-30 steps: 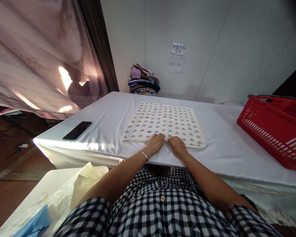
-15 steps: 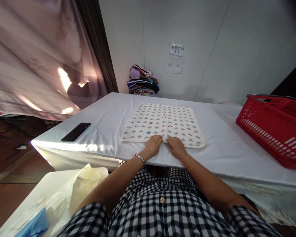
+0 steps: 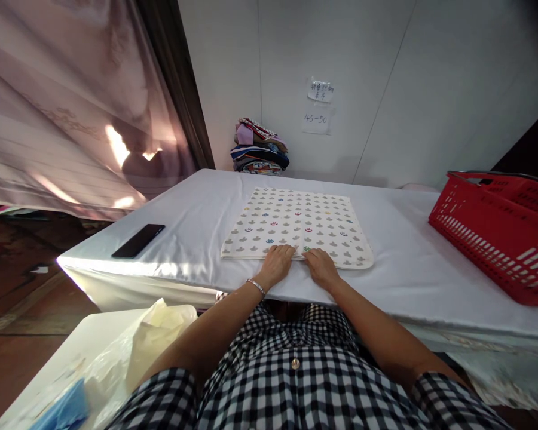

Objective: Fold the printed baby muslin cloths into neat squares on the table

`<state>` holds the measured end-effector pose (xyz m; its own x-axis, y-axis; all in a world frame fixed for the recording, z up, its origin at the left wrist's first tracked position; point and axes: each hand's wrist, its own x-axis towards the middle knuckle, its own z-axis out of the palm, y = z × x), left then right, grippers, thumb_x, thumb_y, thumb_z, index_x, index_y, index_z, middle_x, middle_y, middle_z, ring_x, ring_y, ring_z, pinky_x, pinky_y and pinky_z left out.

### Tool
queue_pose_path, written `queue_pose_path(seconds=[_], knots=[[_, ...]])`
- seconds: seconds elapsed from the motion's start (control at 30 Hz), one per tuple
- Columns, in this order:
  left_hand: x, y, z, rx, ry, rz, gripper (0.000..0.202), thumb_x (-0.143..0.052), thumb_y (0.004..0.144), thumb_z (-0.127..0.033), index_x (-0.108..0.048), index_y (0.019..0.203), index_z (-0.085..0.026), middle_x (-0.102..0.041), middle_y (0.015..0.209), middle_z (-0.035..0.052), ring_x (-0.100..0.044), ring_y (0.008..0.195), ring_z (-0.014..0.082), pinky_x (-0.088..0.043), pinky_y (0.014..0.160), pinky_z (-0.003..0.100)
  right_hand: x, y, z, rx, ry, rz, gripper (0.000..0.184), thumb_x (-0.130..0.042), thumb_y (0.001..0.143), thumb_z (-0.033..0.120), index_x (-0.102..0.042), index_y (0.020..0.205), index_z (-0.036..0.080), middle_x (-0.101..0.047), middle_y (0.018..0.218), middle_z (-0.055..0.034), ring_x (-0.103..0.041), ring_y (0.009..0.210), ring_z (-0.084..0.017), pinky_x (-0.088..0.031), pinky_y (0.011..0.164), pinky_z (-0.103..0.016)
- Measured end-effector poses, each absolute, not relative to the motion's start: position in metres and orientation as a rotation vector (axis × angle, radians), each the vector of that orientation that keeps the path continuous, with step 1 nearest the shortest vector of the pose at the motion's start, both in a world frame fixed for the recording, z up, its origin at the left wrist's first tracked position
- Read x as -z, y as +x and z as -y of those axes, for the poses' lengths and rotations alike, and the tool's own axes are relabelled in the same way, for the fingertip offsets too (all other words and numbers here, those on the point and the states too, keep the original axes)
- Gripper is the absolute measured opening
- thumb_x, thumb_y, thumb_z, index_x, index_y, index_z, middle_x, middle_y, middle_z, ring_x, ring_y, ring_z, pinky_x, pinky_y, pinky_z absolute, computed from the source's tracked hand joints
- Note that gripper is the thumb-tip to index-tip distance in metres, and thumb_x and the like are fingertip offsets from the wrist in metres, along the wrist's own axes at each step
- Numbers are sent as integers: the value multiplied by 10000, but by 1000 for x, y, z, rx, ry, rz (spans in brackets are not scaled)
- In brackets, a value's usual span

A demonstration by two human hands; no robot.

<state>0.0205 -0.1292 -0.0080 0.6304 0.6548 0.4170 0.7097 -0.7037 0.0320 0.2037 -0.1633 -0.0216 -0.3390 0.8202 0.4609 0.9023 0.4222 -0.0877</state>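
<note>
A cream cloth (image 3: 298, 224) printed with small grey and coloured shapes lies flat in the middle of the white-covered table (image 3: 197, 203). My left hand (image 3: 278, 261) and my right hand (image 3: 320, 266) rest side by side on the middle of its near edge. Both hands have their fingers curled and pinching that edge. A thin bracelet sits on my left wrist.
A black phone (image 3: 138, 240) lies near the table's left corner. A red plastic basket (image 3: 497, 230) stands at the right. A stack of folded clothes (image 3: 260, 147) sits against the far wall. A low white surface with a plastic bag (image 3: 150, 340) is at my left.
None of the things moved; only the camera shifted slightly. Both hands stay on the cloth's near edge.
</note>
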Motion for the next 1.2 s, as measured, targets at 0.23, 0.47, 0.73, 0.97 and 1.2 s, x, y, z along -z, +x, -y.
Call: queue_pose_path(seconds=[0.23, 0.47, 0.73, 0.97, 1.2], knots=[[6, 19, 128, 515, -2772, 1137, 172, -425, 859, -145, -583, 915, -186, -598, 895, 52, -517, 878, 199, -392, 758, 334, 17, 203, 167, 243, -1479, 2274, 219, -451, 877, 175, -589, 1046, 183, -603, 934, -78, -494, 859, -211, -365, 736, -319], [-4, 18, 127, 487, -2857, 1230, 184, -461, 809, -139, -602, 911, -199, -592, 918, 48, -508, 929, 199, -396, 778, 330, 6, 226, 181, 334, -1652, 2359, 361, -422, 858, 105, -513, 1203, 158, -597, 1073, -103, -490, 973, -221, -331, 798, -329], [-14, 21, 120, 465, -2904, 1311, 204, -470, 779, -140, -633, 891, -188, -600, 901, 50, -523, 928, 196, -420, 761, 314, 9, 288, 198, 422, -1773, 2341, 391, -402, 812, 38, -542, 1164, 135, -608, 1064, -108, -506, 958, -227, -349, 800, -332], [-9, 22, 118, 588, -2903, 1346, 286, -477, 772, -134, -623, 1012, -190, -624, 929, 53, -539, 948, 201, -435, 816, 328, 16, 290, 202, 444, -1531, 2249, 341, -398, 802, 25, -572, 1072, 137, -592, 1127, -116, -506, 1034, -232, -385, 857, -361], [-6, 21, 116, 765, -2911, 1524, 304, -506, 755, -148, -598, 1042, -190, -629, 1043, 46, -564, 972, 196, -440, 873, 332, 10, 272, 198, 364, -1327, 2292, 211, -413, 840, 82, -599, 875, 175, -540, 1225, -108, -462, 1131, -229, -395, 893, -395]])
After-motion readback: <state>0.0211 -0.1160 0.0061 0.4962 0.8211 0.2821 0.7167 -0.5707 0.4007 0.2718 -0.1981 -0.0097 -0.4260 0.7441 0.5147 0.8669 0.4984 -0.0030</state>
